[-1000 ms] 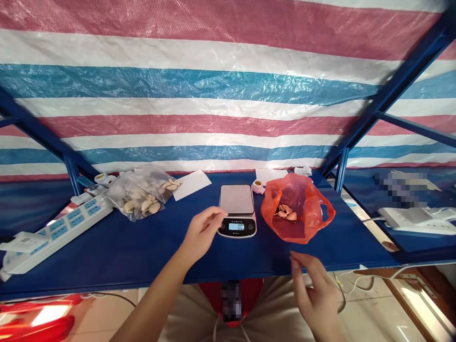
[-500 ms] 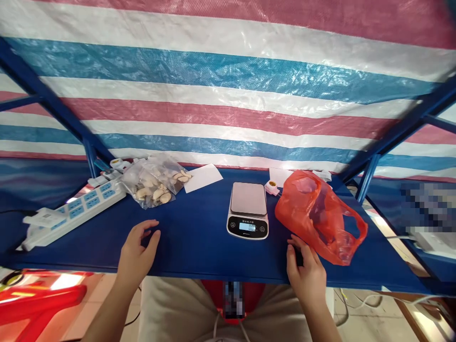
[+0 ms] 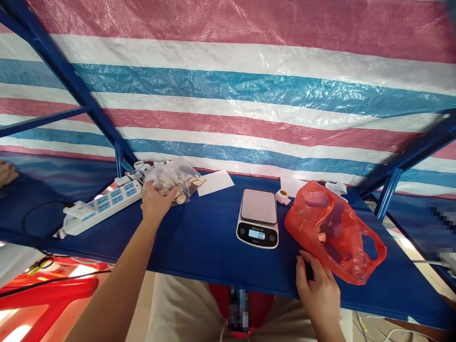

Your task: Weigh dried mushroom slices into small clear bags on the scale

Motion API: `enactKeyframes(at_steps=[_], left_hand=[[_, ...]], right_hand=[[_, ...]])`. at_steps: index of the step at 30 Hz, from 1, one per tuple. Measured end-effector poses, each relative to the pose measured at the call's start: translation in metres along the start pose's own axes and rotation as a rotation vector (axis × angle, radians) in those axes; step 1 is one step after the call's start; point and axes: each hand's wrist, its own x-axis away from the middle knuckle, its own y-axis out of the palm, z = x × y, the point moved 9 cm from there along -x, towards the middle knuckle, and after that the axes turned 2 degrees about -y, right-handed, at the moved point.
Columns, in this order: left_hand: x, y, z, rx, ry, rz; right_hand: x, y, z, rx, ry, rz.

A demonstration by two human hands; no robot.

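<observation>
My left hand (image 3: 156,203) is over the near left side of some clear plastic bags (image 3: 185,173) that hold pale sliced pieces, its thumb and fingers apart. Near the table's front edge, my right hand (image 3: 318,280) rests with thumb and fingers parted, beside a crumpled red plastic bag (image 3: 309,213). Something dark shows between its thumb and fingers, too unclear to name. Between the hands lies a white digital scale (image 3: 259,207) with a bare plate and a lit display.
A white power strip (image 3: 103,206) lies on the blue table (image 3: 206,242) at the left. White papers (image 3: 215,182) and a small white plug (image 3: 283,197) are near the back. Blue frame bars slope at both sides. Another person's hand (image 3: 7,173) shows at the far left.
My left hand has moved forward from the table to the clear bags. The view has shifted, so the table's things appear further right. My right hand stays beside the red bag.
</observation>
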Motion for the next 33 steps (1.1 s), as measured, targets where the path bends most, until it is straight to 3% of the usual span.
enactKeyframes(at_steps=[5, 8, 9, 13, 19, 25, 33], left_hand=[[-0.003, -0.011, 0.023, 0.045, 0.042, 0.119], [-0.014, -0.026, 0.032, -0.027, 0.101, 0.238], [-0.021, -0.027, 0.036, -0.060, 0.123, 0.230], [-0.048, -0.012, 0.049, -0.183, 0.157, -0.028], [-0.070, 0.002, 0.057, -0.344, 0.065, -0.285], [-0.080, 0.013, 0.057, -0.232, 0.047, -0.351], [-0.069, 0.014, 0.068, 0.112, 0.041, -0.457]], right_hand=[[0.003, 0.004, 0.004, 0.023, 0.005, -0.008], [0.004, 0.006, 0.005, 0.028, 0.014, -0.018], [0.004, 0.006, 0.005, 0.022, 0.014, -0.018], [0.004, 0.004, 0.004, 0.023, 0.006, -0.002], [0.002, 0.004, 0.003, 0.005, -0.003, 0.000], [0.006, 0.007, 0.008, 0.004, 0.042, -0.023], [0.011, 0.009, 0.014, 0.024, 0.064, -0.036]])
